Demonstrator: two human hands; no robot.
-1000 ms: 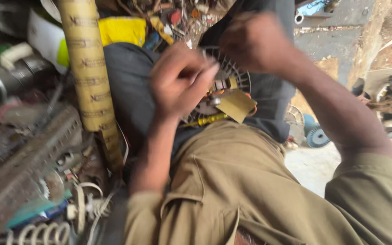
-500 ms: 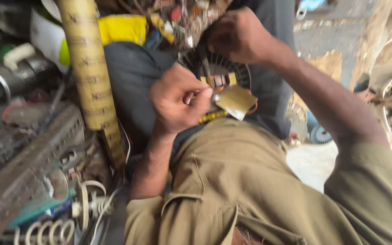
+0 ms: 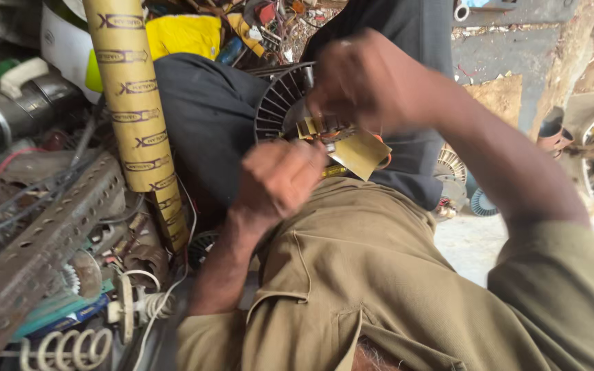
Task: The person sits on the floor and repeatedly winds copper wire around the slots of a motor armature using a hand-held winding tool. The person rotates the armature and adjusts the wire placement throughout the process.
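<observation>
My right hand (image 3: 369,82) is a blur over the stator (image 3: 287,103) on my lap, grip impossible to tell. Left hand (image 3: 280,182) is clenched just below it; whatever it pinches is hidden. A card (image 3: 362,152) pokes out between.

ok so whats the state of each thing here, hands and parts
left hand: closed in a fist just below the round slotted part
right hand: blurred, on top of the part
round slotted part: held up on edge over the lap
yellowish paper piece: sticking out of the part
cardboard tube: upright, leaning
</observation>
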